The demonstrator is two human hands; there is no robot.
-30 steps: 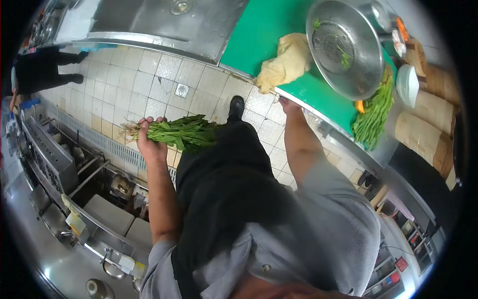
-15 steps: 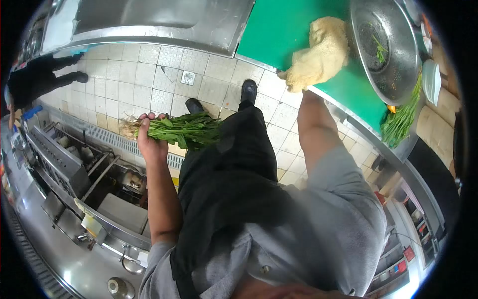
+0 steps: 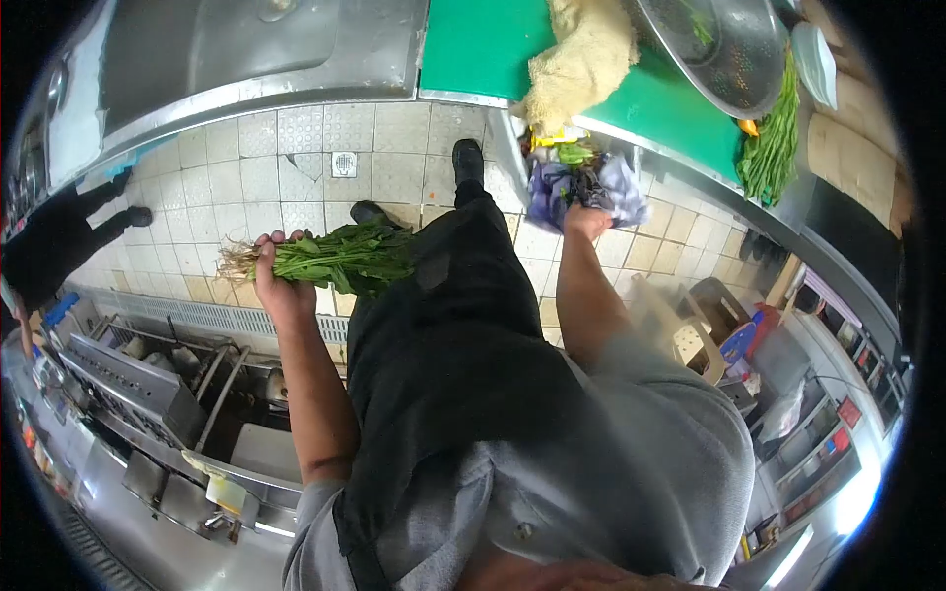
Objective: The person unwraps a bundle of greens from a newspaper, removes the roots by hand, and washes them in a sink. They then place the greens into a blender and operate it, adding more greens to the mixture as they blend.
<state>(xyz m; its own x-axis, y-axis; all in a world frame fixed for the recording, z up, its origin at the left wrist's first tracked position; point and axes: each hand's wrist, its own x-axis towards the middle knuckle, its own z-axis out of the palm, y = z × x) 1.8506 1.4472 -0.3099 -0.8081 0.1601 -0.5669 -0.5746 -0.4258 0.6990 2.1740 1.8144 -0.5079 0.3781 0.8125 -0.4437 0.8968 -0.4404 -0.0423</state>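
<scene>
My left hand is wrapped round a bunch of leafy greens, its pale roots pointing left and its leaves reaching toward my apron. Below the green counter edge, my right hand is closed on a purple-blue plastic bag; the fingertips are partly hidden. Some green leaves and something yellow show at the bag's far side. A crumpled cream towel lies on the green board above, hanging over its front edge.
A perforated metal bowl sits on the counter at right, with more long greens beside it. A steel sink counter runs along the far left. Cooking equipment stands at near left. Another person's dark-clothed legs are at the left edge.
My right hand has come from under the towel's edge into view, down at the purple-blue bag. The counter has shifted up and left in view. My left hand still holds the greens.
</scene>
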